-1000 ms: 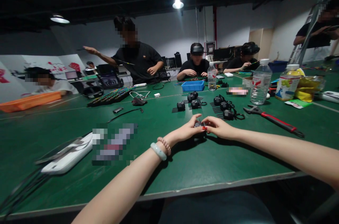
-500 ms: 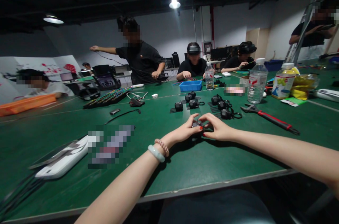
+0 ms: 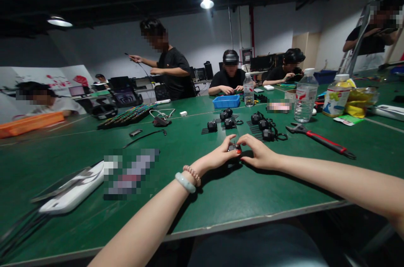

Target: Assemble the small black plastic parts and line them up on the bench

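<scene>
Just below and right of the middle of the frame, we see the left hand (image 3: 221, 152) pinching a small black part (image 3: 234, 148) between thumb and fingers, low over the green table (image 3: 195, 212). Facing it, we find the right hand (image 3: 261, 152) with index finger and thumb parted in a wide curve around the near side of that part; we cannot tell whether the index fingertip touches it. On the left wrist we notice a pale bangle (image 3: 185, 182) and, beside it, a beaded bracelet (image 3: 192, 175).

Beyond the hands, near the centre, we make out a left cluster of black parts (image 3: 229, 123), and just right of it another, a right cluster of black parts (image 3: 268, 134), both lying on the table. Right of centre we have an adjustable wrench (image 3: 328, 142) with a red and black handle, slanting toward the lower right. Above it stand a large clear bottle (image 3: 304, 98) and a labelled bottle (image 3: 336, 96).

Farther back we see a blue tray (image 3: 226, 102), with a small clear bottle (image 3: 248, 92) just right of it. At the upper left of centre, we see a standing co-worker (image 3: 175, 71) in black lifting a thin dark cord
</scene>
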Demonstrator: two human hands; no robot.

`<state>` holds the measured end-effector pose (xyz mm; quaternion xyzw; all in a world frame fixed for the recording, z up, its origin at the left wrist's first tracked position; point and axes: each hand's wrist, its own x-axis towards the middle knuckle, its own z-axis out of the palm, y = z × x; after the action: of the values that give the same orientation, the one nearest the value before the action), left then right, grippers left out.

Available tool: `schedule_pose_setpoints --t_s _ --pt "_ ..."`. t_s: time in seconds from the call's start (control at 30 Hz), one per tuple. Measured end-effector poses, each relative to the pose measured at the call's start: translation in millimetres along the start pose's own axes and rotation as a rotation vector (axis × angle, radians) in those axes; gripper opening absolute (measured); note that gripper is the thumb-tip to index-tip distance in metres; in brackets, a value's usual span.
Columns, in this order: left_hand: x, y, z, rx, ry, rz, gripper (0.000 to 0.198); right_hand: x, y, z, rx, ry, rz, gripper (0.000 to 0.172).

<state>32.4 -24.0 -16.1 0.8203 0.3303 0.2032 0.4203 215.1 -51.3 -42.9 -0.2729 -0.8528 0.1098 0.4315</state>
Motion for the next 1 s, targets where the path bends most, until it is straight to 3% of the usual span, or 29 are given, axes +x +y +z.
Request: schedule_pose_setpoints --t_s 1.0 --pt "0.8 -3.6 -0.4 -0.037 -0.016 0.012 0.063 -2.5 2.8 2.7 -0.012 0.036 0.067 0.036"
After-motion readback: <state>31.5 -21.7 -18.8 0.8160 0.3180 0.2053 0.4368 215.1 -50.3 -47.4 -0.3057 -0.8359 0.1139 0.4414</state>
